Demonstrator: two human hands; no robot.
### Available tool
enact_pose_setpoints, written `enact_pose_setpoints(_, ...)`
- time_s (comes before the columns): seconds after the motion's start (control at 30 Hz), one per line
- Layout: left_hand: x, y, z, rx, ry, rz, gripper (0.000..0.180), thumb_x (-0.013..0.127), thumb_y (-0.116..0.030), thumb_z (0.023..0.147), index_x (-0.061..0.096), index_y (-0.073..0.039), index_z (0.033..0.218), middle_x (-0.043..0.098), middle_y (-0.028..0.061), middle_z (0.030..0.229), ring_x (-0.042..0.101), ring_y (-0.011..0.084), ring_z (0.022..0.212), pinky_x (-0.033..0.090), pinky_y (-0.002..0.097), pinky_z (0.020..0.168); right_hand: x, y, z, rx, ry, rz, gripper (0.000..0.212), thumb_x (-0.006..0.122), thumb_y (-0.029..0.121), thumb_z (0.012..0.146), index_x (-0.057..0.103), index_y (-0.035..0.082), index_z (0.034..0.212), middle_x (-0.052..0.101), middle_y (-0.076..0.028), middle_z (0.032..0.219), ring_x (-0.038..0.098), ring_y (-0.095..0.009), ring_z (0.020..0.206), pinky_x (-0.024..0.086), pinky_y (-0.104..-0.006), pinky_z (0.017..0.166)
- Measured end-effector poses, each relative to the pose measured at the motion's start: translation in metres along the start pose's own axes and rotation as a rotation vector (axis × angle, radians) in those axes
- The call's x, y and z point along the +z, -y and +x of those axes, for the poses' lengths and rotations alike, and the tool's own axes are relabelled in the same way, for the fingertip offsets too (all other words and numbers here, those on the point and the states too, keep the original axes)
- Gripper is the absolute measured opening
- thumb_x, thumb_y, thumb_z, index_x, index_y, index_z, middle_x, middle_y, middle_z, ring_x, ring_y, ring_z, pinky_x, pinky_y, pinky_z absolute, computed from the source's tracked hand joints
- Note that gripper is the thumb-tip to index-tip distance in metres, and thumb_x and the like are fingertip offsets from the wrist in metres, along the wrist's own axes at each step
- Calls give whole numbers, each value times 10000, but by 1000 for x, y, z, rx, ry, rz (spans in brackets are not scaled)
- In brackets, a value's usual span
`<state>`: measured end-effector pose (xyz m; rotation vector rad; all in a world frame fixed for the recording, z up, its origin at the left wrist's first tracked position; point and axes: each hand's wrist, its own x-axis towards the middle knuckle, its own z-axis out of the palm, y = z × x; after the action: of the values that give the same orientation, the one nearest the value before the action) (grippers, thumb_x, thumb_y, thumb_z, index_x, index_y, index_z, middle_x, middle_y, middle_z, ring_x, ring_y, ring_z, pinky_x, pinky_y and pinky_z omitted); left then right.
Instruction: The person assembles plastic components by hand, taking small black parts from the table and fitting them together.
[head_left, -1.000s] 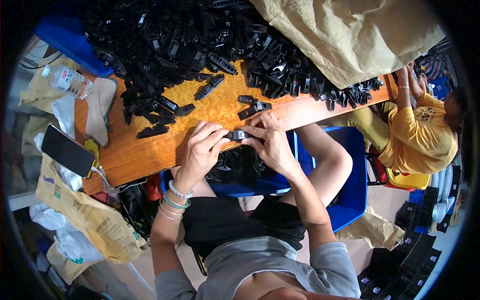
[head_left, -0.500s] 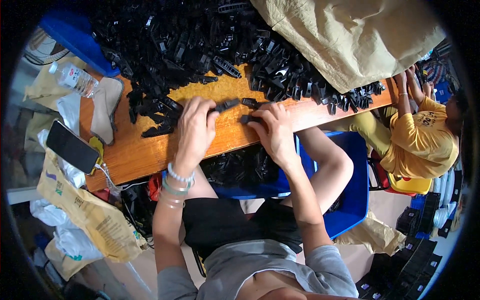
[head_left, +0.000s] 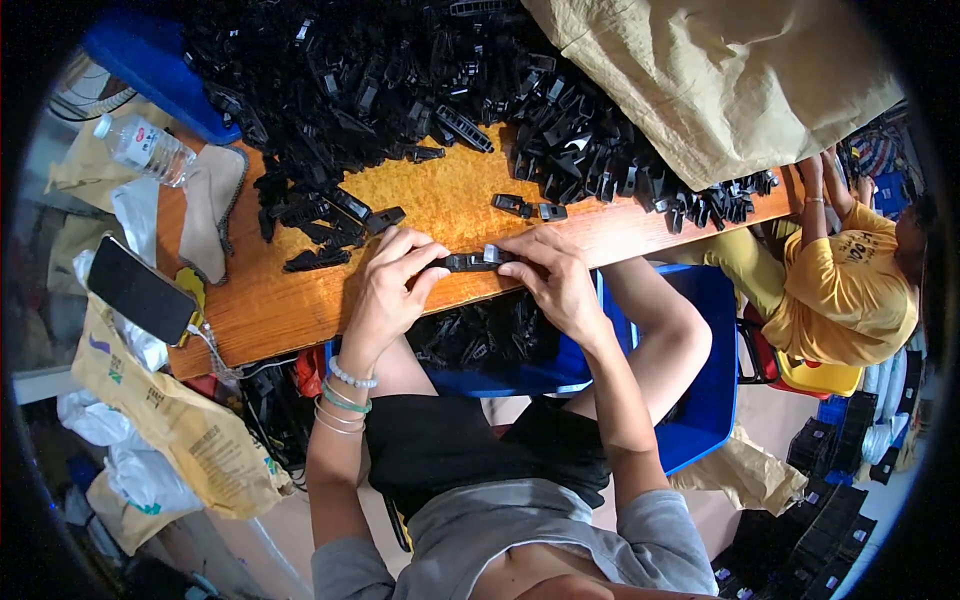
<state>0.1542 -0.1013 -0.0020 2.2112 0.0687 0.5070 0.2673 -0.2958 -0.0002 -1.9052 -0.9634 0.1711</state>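
Observation:
My left hand (head_left: 388,290) and my right hand (head_left: 556,285) meet over the near edge of the table. Between them they pinch a long, narrow black plastic part (head_left: 468,262), one end in each hand's fingertips. A lighter, shiny spot shows on it near the right fingers. Just beyond my right hand a small black plastic piece (head_left: 528,207) lies on the wood. Another black piece (head_left: 384,219) sits right behind my left knuckles; whether it touches the hand I cannot tell. A large heap of similar black plastic parts (head_left: 340,90) covers the far side.
A tan sack (head_left: 720,80) lies over the heap at right. On the left are a water bottle (head_left: 148,150), a beige fabric piece (head_left: 210,210) and a phone (head_left: 140,292). Blue bins (head_left: 700,420) stand below the wooden table (head_left: 290,320). A person in yellow (head_left: 840,280) sits at right.
My hands have drawn together and nearer to me, and both now grip one black part. A black piece by my right fingers now lies apart from them on the table.

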Motion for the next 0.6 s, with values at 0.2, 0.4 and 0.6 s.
enact_pose_setpoints(0.2, 3, 1, -1, 28, -16, -29, 174, 715, 23, 756, 661, 32, 922, 608, 120, 891, 585, 286, 856, 481, 370, 774, 3, -1, 13, -73, 154, -36, 265, 728, 27, 784, 695, -28, 1041, 624, -129, 890, 579, -276, 874, 476, -345, 783)
enact_pose_setpoints(0.4, 3, 3, -2, 14, -34, -45, 177, 713, 32, 752, 663, 38, 922, 607, 124, 887, 587, 289, 856, 483, 374, 773, -6, 3, 5, -66, 90, -58, 250, 744, 17, 749, 704, -26, 991, 603, -114, 896, 567, -276, 873, 472, -368, 797)
enact_pose_setpoints(0.6, 5, 3, 0, 25, -22, -39, 184, 717, 40, 744, 672, 34, 922, 614, 124, 889, 588, 284, 852, 484, 367, 770, 5, 2, 16, -105, 145, 43, 251, 756, 6, 719, 717, -30, 965, 598, -109, 888, 552, -272, 865, 454, -360, 797)
